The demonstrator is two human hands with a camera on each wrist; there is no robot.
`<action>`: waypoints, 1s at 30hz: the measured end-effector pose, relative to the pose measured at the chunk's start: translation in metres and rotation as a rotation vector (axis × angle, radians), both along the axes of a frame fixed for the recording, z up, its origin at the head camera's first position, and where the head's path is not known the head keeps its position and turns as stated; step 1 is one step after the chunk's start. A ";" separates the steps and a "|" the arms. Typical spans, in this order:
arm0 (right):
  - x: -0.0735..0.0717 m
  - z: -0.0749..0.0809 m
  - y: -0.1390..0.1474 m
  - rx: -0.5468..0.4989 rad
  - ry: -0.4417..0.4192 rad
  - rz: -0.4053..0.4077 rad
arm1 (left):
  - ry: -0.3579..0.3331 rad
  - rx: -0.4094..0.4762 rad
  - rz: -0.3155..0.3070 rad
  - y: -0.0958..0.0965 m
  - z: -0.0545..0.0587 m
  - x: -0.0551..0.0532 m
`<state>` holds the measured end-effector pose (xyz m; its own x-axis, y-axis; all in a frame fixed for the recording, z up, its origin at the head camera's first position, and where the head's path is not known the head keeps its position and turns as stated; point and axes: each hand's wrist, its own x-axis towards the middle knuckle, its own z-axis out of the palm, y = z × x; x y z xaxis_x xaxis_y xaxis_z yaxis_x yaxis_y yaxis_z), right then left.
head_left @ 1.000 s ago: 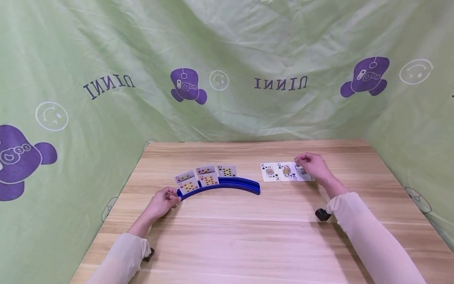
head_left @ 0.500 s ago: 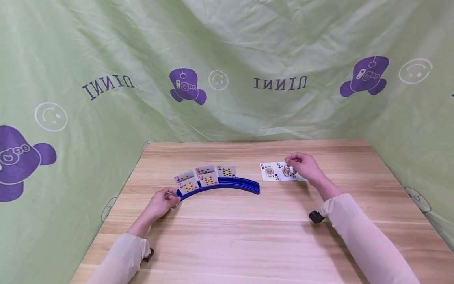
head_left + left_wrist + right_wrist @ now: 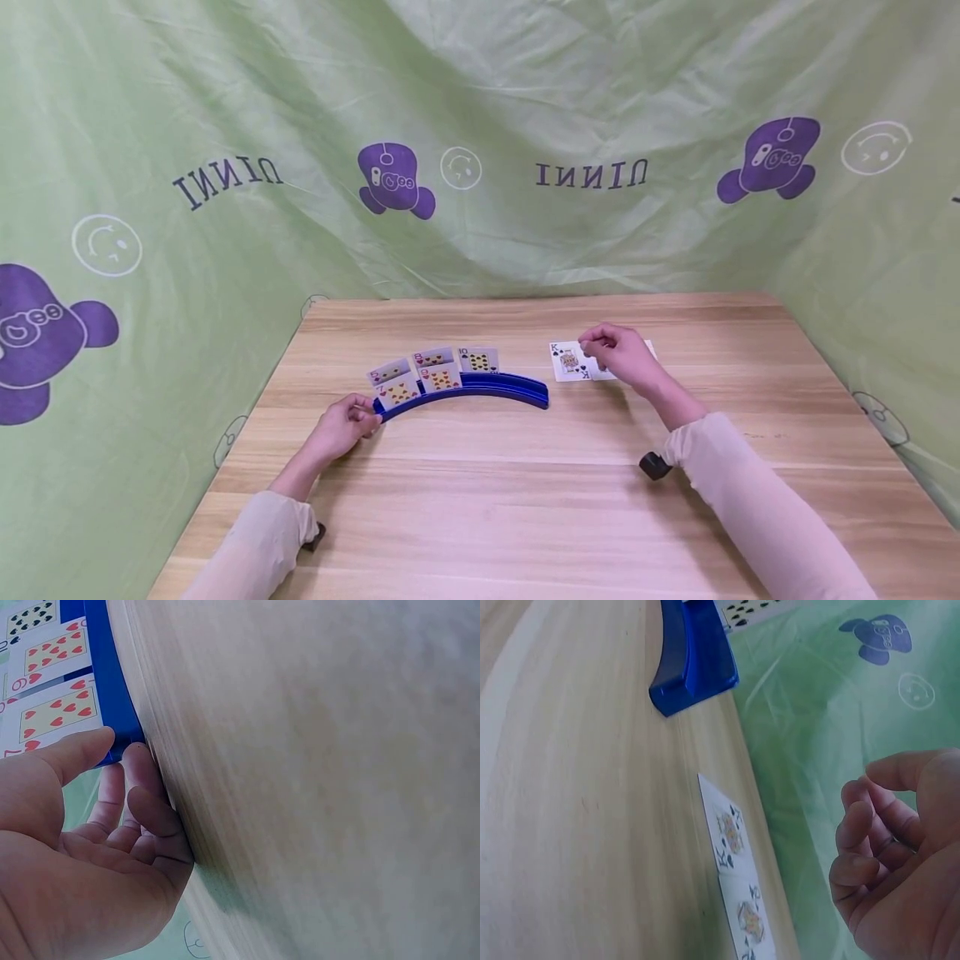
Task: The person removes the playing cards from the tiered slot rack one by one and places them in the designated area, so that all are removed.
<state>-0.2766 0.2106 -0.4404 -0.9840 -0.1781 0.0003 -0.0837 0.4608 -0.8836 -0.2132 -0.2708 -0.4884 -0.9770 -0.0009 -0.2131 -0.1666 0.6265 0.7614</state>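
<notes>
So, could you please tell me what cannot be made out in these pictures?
Head view: the card next to the king, mostly covered by the right hand.
Right wrist view: the same card, cut off by the bottom edge.
Head view: lower part of the rear left card, hidden behind the seven.
Left wrist view: the ten, cut off by the top edge.

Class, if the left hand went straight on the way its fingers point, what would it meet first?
The blue rack: the left hand holds its left end, so nothing lies between. The seven of hearts would probably come next.
</notes>
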 end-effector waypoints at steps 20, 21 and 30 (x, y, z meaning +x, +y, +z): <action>0.010 0.004 -0.045 -0.087 0.019 0.100 | 0.007 0.004 -0.002 0.000 0.001 0.000; 0.010 0.005 -0.047 -0.090 0.015 0.101 | 0.007 0.007 -0.001 0.000 0.000 0.000; 0.013 0.004 -0.061 -0.090 0.001 0.112 | 0.000 0.003 0.007 0.001 0.000 0.000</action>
<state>-0.2635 0.1492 -0.4369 -0.9579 -0.2864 0.0220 -0.1309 0.3673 -0.9209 -0.2129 -0.2696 -0.4886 -0.9770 -0.0072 -0.2131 -0.1710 0.6232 0.7632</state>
